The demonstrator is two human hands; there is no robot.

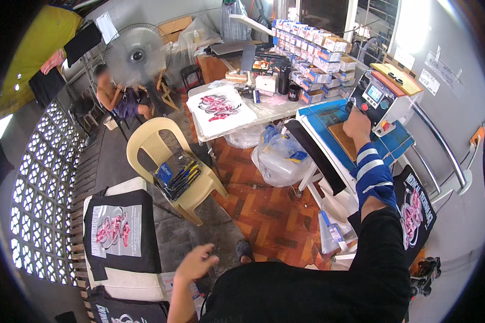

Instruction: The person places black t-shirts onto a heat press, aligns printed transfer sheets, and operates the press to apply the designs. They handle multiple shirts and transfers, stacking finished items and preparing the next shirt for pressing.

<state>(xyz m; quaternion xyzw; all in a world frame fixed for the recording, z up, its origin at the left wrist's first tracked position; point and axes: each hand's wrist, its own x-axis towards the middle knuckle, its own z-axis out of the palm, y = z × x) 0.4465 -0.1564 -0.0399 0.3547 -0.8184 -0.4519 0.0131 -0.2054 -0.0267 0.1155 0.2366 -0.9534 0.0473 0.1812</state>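
At the right, my right arm reaches out to a heat press (380,99) with a control panel and blue bed. My right hand (357,128) is closed at the front of the press, round a dark handle (350,104) that mostly hides behind the fingers. A tan pad (344,141) lies on the bed beneath my wrist. My left hand (198,262) hangs low in front of me, open and holding nothing. Left of it, a black printed T-shirt (123,231) lies flat on a padded white surface (132,287).
A white printed shirt (221,109) lies on the table (269,112), beside stacked small boxes (318,51). A beige plastic chair (155,129) holds packets. Bagged items (277,161) sit underneath the table. Another person (113,97) sits near a fan (137,54). Another black shirt (415,210) hangs at right.
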